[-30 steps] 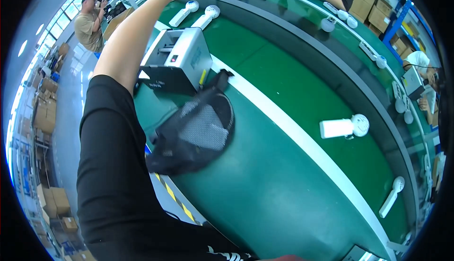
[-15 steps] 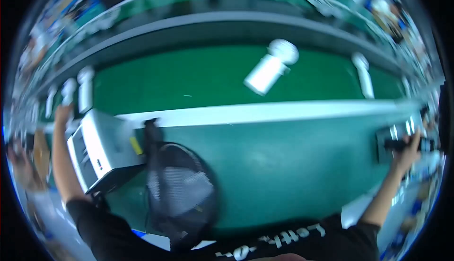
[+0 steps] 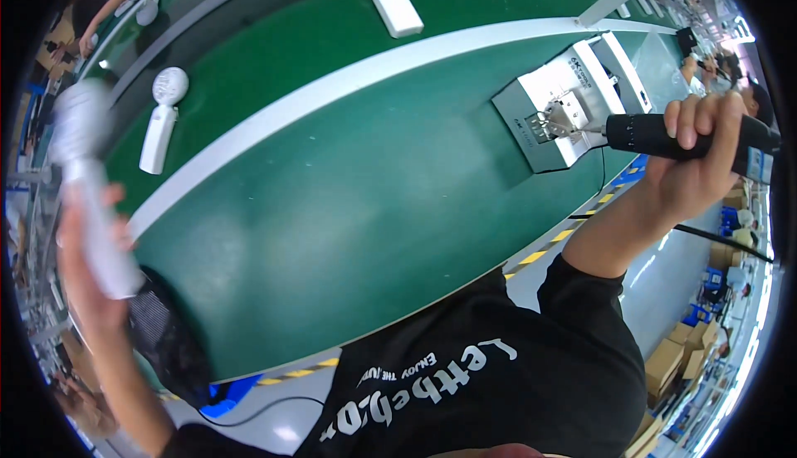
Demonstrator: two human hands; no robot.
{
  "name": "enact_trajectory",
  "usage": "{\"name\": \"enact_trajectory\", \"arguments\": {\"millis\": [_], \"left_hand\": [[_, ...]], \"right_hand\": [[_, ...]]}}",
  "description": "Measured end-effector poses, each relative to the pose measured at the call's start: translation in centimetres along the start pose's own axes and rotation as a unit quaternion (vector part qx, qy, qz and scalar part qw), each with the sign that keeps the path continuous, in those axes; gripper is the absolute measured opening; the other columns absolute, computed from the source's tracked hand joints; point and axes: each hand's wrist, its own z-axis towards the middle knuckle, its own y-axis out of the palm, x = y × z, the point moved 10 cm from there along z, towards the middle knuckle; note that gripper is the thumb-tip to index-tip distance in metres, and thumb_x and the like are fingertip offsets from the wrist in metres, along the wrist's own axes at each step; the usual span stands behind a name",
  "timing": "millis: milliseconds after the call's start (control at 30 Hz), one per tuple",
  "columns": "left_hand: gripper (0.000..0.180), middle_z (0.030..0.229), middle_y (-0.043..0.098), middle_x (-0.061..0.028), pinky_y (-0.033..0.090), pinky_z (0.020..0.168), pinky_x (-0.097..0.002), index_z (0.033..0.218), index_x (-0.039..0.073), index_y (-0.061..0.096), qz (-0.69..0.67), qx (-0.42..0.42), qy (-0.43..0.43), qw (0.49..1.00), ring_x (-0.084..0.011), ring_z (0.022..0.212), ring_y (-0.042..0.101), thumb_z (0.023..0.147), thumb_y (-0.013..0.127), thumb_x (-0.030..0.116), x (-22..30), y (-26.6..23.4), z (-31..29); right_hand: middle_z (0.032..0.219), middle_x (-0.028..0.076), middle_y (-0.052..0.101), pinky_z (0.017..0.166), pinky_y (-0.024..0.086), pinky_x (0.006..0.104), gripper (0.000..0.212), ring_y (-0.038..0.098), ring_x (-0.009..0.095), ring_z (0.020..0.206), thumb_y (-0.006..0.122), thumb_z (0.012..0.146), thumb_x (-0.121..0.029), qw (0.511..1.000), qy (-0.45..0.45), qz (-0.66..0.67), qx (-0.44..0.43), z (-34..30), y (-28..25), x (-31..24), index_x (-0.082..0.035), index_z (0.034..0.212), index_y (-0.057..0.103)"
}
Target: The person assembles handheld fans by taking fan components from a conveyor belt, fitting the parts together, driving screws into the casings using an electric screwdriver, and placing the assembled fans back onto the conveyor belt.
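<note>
My left hand (image 3: 87,292) is closed round the handle of a white handheld fan (image 3: 98,230), raised at the far left and smeared by motion. The fan's round head points away from me. At the right, my right hand (image 3: 697,159) grips a black electric screwdriver (image 3: 643,133), its fingers wrapped over the body. The screwdriver lies nearly level, its thin bit reaching left to the front of a white and silver screw feeder (image 3: 544,85). Whether the bit touches a screw is too small to tell.
Beyond a white rail (image 3: 324,93) runs a green conveyor belt (image 3: 274,51) carrying a handheld fan (image 3: 158,134) and another fan (image 3: 390,2). A black mesh chair back (image 3: 166,338) stands at the lower left of the green table (image 3: 332,250). Cardboard boxes (image 3: 668,362) are stacked at right.
The view has swung right. My left hand, earlier at the fans on the belt's left, now holds one up. The screwdriver in my right hand is now at the screw feeder.
</note>
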Motion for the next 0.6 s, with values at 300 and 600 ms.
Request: {"name": "enact_trajectory", "arguments": {"millis": [300, 600], "left_hand": [[0.032, 0.102, 0.063, -0.0131, 0.054, 0.066, -0.0279, 0.116, 0.0, 0.048, -0.071, -0.321, -0.147, 0.933, -0.0156, 0.074, 0.064, 0.097, 0.053, 0.024, -14.1, 33.6, -3.0], [0.032, 0.104, 0.061, -0.0096, 0.053, 0.073, -0.0274, 0.117, 0.0, 0.045, -0.108, -0.37, -0.145, 0.911, -0.0146, 0.084, 0.064, 0.098, 0.051, 0.024, -17.2, 35.9, -3.0]], "right_hand": [[0.066, 0.0, 0.036, 0.046, 0.031, 0.0244, 0.012, 0.032, 0.006, 0.048, 0.047, 0.095, -0.012, 0.999, 0.007, 0.025, -0.021, 0.9, -2.6, 2.6, -0.003, 0.087, 0.051], [0.064, -0.002, 0.034, 0.043, 0.028, 0.0233, 0.017, 0.03, 0.006, 0.044, 0.048, 0.092, -0.016, 0.991, -0.043, -0.111, -0.057, -1.2, -0.6, 2.3, -0.006, 0.079, 0.045]]}}
